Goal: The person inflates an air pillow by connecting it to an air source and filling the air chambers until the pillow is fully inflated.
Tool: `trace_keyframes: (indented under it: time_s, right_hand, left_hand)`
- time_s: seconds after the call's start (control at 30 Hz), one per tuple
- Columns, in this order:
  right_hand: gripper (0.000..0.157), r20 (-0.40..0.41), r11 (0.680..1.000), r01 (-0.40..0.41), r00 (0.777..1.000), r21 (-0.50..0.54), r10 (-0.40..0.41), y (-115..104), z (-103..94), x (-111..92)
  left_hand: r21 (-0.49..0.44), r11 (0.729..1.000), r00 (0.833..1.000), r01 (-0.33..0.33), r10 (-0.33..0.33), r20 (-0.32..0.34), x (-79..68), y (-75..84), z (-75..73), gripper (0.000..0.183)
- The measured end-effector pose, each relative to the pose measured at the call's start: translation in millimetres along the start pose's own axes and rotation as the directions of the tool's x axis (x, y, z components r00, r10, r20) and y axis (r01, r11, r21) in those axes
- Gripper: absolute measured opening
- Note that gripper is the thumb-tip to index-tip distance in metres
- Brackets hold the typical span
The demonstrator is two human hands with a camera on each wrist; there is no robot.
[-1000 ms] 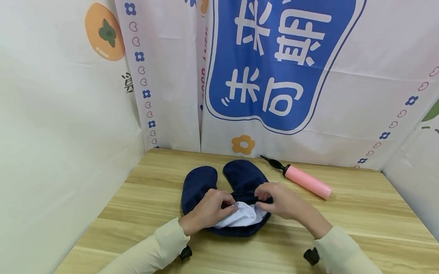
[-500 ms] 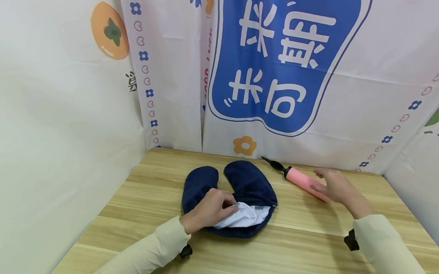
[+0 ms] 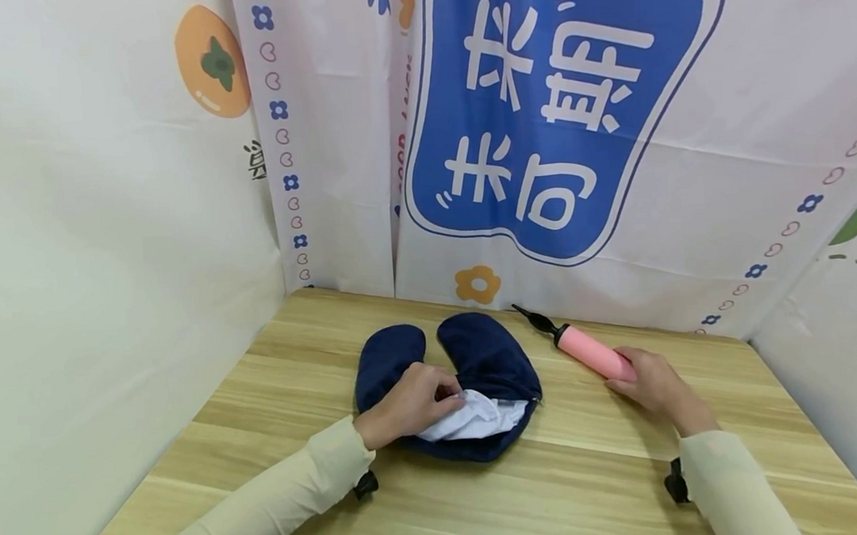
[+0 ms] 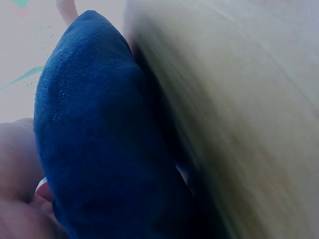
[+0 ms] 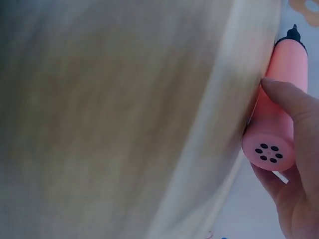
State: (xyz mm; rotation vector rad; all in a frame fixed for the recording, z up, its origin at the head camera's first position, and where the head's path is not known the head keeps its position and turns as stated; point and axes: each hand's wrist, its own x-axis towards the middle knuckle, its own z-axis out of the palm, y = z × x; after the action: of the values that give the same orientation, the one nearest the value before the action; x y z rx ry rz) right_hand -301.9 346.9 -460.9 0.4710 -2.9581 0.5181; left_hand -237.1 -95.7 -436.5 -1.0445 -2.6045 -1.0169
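Note:
A navy U-shaped neck pillow [image 3: 487, 349] lies on the table, its cover unzipped along the near curve. White inner fabric [image 3: 483, 416] shows through the opening. Reaching over the pillow's left side, my left hand [image 3: 414, 401] pinches the white fabric; its fingertips are partly hidden. In the left wrist view the pillow [image 4: 99, 129] covers most of that hand. To the right, my right hand [image 3: 656, 385] grips the near end of a pink hand pump [image 3: 589, 352] with a black nozzle. The right wrist view shows thumb and fingers around the pump [image 5: 284, 109], near its holed end cap.
The wood-grain table [image 3: 485, 507] meets a printed cloth backdrop [image 3: 342, 143] at its far edge, close to the pump's nozzle tip. White sheets stand along the left and right sides. A small zipper pull [image 3: 537, 401] sits at the pillow's right edge.
My right hand has left the pillow's opening, moved right and taken hold of the pink pump's near end. My left hand has stayed at the white fabric.

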Motion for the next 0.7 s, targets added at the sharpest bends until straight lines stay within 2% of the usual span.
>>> trace_keyframes:
  time_s: [0.17,0.37,0.57,0.7]
  right_hand:
    - [0.060,-0.031,1.000,0.026,0.999,0.000,-0.026,-10,-12.9,2]
    - [0.052,-0.047,0.992,0.123,0.991,-0.041,-0.125,-30,-39.5,1]
    - [0.052,-0.057,0.981,0.174,0.982,-0.087,-0.180,-55,-57.2,-12]
    - [0.054,-0.073,0.963,0.242,0.965,-0.115,-0.252,-74,-67.2,-23]
  left_hand:
    - [0.002,1.000,1.000,0.004,-0.004,0.006,4.6,-0.1,0.2,0.005]
    - [0.032,0.999,1.000,0.005,-0.005,-0.016,13.5,-2.5,-0.4,0.006]
    - [0.036,0.999,1.000,0.001,0.000,-0.022,21.1,-6.9,-0.6,0.007]
    - [0.042,0.999,0.999,0.003,-0.002,-0.038,25.3,-9.3,-0.5,0.006]
